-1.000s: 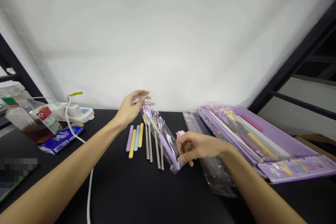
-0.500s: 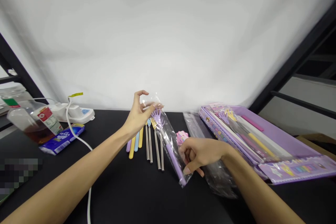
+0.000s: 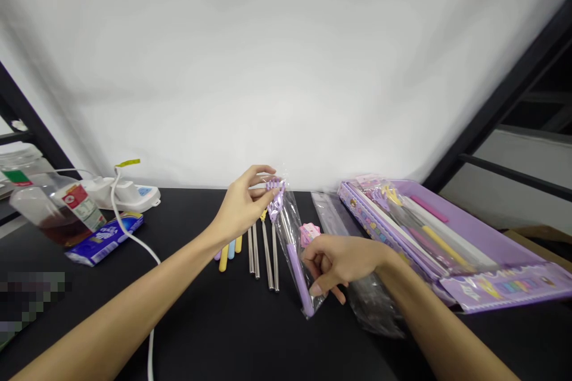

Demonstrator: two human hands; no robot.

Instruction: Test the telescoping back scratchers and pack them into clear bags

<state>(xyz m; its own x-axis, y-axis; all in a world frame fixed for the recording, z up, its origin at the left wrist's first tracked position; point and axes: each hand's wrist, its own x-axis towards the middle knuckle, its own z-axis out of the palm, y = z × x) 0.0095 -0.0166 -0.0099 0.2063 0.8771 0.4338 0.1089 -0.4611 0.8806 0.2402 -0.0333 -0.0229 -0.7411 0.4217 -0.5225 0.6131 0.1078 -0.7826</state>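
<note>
A purple back scratcher (image 3: 297, 274) with a hand-shaped head and metal shaft lies slanted inside a clear plastic bag (image 3: 292, 211). My left hand (image 3: 245, 202) is closed around its head at the upper end. At the handle end, my right hand (image 3: 337, 262) pinches the bag's right edge, its fingertips beside the purple handle. Left of the bag, several metal-shafted back scratchers (image 3: 267, 256) lie in a row on the black table, their upper ends partly hidden by my left hand. A pink card (image 3: 309, 233) sits just above my right hand.
Empty-looking clear bags (image 3: 330, 214) lie beneath and behind my right hand. On the right is a purple display box (image 3: 473, 232) with bagged back scratchers. A power strip (image 3: 134, 193), white cable (image 3: 142, 239), blue packet (image 3: 105, 239) and jar of brown liquid (image 3: 53, 208) stand left.
My left hand has moved slightly right and down, from the bag's top edge onto the scratcher's head. The bag's upper end has shifted right. My right hand has stayed nearly still.
</note>
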